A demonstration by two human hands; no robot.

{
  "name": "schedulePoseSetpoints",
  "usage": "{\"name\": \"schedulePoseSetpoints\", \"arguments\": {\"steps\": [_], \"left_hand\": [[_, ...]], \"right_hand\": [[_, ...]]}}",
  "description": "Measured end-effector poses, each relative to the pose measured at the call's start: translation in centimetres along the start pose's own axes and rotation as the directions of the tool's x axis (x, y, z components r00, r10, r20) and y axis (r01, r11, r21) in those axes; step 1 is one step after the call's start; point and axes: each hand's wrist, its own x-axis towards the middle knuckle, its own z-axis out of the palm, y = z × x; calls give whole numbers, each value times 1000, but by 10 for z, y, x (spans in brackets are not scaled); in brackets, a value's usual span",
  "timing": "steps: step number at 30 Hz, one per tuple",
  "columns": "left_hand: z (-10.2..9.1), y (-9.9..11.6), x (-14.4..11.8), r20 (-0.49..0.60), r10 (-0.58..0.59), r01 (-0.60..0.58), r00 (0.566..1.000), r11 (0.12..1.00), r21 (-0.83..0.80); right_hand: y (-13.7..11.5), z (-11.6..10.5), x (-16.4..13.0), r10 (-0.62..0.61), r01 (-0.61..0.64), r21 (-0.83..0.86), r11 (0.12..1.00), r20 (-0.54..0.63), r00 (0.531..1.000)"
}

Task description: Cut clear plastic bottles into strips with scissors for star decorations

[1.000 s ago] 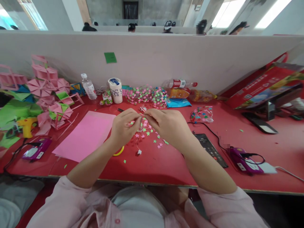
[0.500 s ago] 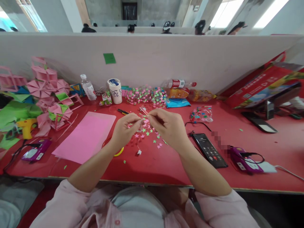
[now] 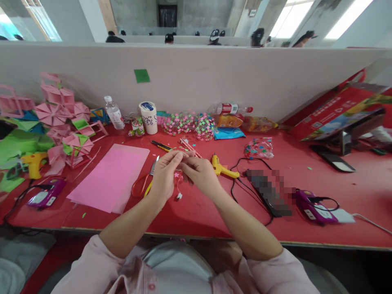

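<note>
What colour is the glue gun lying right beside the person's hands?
Yellow: the glue gun beside the right hand, seen from the head camera.

Both hands, left hand and right hand, pinch a thin thread above the red table, scissors just beside

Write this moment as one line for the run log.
left hand: pinching small pink star | right hand: fingertips meet the left's | beside: scissors, yellow glue gun | surface: red table
</note>
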Motion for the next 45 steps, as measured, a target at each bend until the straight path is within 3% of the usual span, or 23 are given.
{"name": "schedulePoseSetpoints", "arguments": {"steps": [5, 7, 12, 16, 22, 30, 32, 38, 45], "left_hand": [[-7, 1, 2, -52, 49, -53, 997, 997, -64], [-12, 3, 5, -60, 58, -62, 997, 997, -52], [-19, 8, 5, 105, -40, 41, 994, 999, -6], [-19, 11, 4, 176, -80, 76, 981, 997, 27], [-20, 18, 9, 272, -113, 98, 956, 993, 67], [-22, 18, 9, 317, -172, 213, 933, 972, -97], [-24, 18, 10, 332, -158, 196, 930, 977, -84], [-30, 21, 15, 403, -113, 43, 908, 983, 178], [-27, 27, 15, 421, -33, -40, 907, 985, 165]], "right_hand": [[2, 6, -6, -110, 94, -361, 928, -23, 994], [0, 1, -9, -135, 122, -399, 909, -5, 991], [-11, -22, -4, -146, 134, -149, 980, -70, 987], [-13, -29, 7, -129, 129, 21, 991, 38, 991], [-14, -28, 14, -189, 188, 42, 981, 9, 982], [-20, -33, 14, -117, 114, 147, 983, 14, 993], [-21, -35, 14, -130, 130, 140, 982, -10, 991], [-27, -42, 14, -254, 255, 24, 967, -45, 966], [-38, -52, 10, -353, 343, -122, 932, -79, 932]]}}
